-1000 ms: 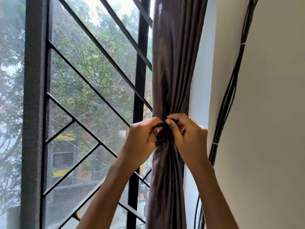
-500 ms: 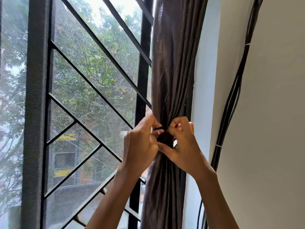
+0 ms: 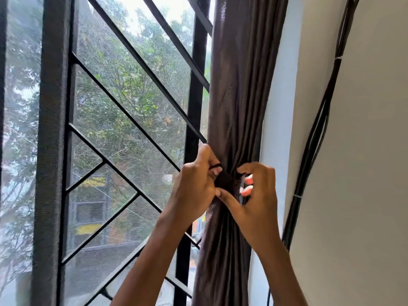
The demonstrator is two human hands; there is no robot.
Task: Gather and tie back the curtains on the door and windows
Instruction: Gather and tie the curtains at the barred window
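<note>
Left hand (image 3: 194, 191) pinching dark fabric tie band (image 3: 226, 182) at left side of gathered brown-grey satin curtain (image 3: 238, 96) | right hand (image 3: 260, 206) curling thumb and forefinger round it at curtain's right side | curtain hanging vertical, band crossing it, both hands equally near

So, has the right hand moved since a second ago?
Yes. Against the curtain, the right hand has shifted right, toward the wall; its fingers no longer cover the knot.
</note>
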